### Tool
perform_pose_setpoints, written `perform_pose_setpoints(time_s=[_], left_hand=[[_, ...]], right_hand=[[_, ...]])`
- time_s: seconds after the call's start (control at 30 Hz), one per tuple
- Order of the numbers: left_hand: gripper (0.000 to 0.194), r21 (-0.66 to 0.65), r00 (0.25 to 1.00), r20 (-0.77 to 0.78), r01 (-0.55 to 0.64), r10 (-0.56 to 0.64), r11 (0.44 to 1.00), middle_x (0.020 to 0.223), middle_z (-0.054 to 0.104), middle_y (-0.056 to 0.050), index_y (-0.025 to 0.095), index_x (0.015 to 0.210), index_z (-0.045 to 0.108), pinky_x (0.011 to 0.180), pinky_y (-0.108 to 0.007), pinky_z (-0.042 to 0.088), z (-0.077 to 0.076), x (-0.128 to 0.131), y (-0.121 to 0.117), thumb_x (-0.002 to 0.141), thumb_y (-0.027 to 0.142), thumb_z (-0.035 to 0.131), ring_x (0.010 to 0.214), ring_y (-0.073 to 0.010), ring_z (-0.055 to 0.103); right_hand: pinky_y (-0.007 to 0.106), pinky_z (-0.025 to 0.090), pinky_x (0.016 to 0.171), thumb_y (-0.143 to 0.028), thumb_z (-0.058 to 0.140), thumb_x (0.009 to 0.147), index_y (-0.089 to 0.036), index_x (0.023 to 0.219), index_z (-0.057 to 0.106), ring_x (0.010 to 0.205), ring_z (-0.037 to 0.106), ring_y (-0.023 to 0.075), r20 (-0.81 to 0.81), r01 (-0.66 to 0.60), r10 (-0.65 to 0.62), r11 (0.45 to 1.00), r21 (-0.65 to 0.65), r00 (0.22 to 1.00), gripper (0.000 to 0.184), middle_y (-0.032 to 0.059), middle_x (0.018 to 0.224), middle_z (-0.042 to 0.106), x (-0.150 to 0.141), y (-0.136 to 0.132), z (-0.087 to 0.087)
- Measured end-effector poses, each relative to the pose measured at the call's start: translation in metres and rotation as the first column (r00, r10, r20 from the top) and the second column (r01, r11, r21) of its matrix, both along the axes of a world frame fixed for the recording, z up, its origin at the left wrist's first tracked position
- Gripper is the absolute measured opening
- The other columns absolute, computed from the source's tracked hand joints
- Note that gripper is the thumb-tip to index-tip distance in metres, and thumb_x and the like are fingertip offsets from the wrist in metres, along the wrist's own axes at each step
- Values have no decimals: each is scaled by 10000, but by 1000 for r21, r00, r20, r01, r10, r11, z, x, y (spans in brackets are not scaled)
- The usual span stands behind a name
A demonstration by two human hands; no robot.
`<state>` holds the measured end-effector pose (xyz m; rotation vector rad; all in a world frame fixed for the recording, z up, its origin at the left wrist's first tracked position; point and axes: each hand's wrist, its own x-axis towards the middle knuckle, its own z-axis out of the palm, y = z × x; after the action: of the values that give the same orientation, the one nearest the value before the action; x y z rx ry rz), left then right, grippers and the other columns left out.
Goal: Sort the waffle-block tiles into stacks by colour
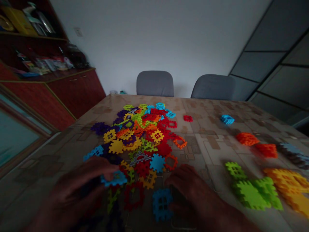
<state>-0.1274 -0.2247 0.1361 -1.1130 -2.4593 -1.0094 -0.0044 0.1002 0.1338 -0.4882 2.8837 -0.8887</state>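
Note:
My left hand (79, 185) pinches a light blue interlocking building tile (118, 178) between thumb and fingers, over the near left side of the heap. A blue window tile (162, 203) is gripped by my right hand (187, 182) at its right edge, near the front of the table. The fingers underneath are dark and partly hidden. Between and beyond my hands spreads a mixed heap of notched plastic tiles in several colours, among them a yellow tile (117, 146), a blue solid tile (157, 162) and a red frame tile (134, 195).
Sorted groups stand on the table's right: green tiles (252, 195), yellow tiles (289, 182), orange tiles (247, 139), red-orange tiles (266, 150), grey tiles (293, 154) and blue tiles (227, 119). A lone red tile (188, 118) lies mid-table. Two grey chairs (154, 83) stand behind.

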Motion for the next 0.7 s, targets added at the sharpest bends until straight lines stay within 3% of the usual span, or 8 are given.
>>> perform_pose_setpoints(time_s=[0.07,0.13,0.23,0.37,0.47,0.57,0.63,0.7], left_hand=[[126,90,967,-80,248,-241,965,822,755,56,375,1079,674,622,-215,558,11,18,42,1018,328,575,720,-150,697],[130,123,895,-109,445,-433,887,741,739,60,327,1103,646,608,-218,532,12,29,74,1056,284,532,606,-125,649],[132,176,836,-132,549,-533,817,732,734,28,274,1143,611,581,-245,488,-4,36,103,1077,262,497,570,-131,605],[228,201,820,-96,572,-565,796,745,695,-13,255,1188,617,589,-253,479,-34,40,115,1101,300,411,623,-147,629],[275,188,803,26,580,-595,792,905,714,-37,288,1263,587,670,-219,539,-41,41,108,1111,288,358,760,-144,683],[352,128,855,113,493,-507,860,1121,713,-29,336,1327,542,839,-205,566,-42,41,91,1089,195,325,982,-139,707],[418,21,917,122,381,-381,924,1247,690,-5,360,1365,517,927,-203,552,-46,41,79,1042,145,361,1110,-138,685],[438,-99,955,96,289,-279,952,1331,664,5,363,1407,489,984,-229,540,-50,43,69,1010,182,452,1182,-158,662]], right_hand=[[379,410,964,-143,754,824,-238,1098,656,1068,583,210,-35,16,-18,999,-41,999,306,-3,1110,681,0,0,-3],[383,417,941,-112,741,820,-221,1058,663,1015,597,208,-53,26,-28,998,-51,998,273,4,1061,689,-2,2,-4],[391,427,931,-85,756,806,-194,1029,680,998,606,220,-51,45,-47,998,-44,998,260,25,1031,703,-5,5,-5],[406,431,939,-73,788,786,-167,1012,691,1002,616,236,-40,51,-53,998,-37,998,263,46,1019,716,-6,9,-6],[393,432,928,-85,778,812,-176,1008,687,1016,616,230,-30,36,-38,998,-46,999,235,37,1025,713,-5,10,-5],[386,425,937,-80,775,810,-195,1046,679,1043,610,223,-9,11,-11,998,-66,1000,279,24,1039,702,-5,9,-3],[389,410,970,-74,782,797,-213,1084,671,1083,600,221,3,-21,21,997,-79,1000,338,17,1075,697,-6,8,-1],[391,398,997,-78,784,796,-224,1118,661,1131,584,222,11,-42,43,996,-82,999,375,17,1139,690,-6,6,0]])
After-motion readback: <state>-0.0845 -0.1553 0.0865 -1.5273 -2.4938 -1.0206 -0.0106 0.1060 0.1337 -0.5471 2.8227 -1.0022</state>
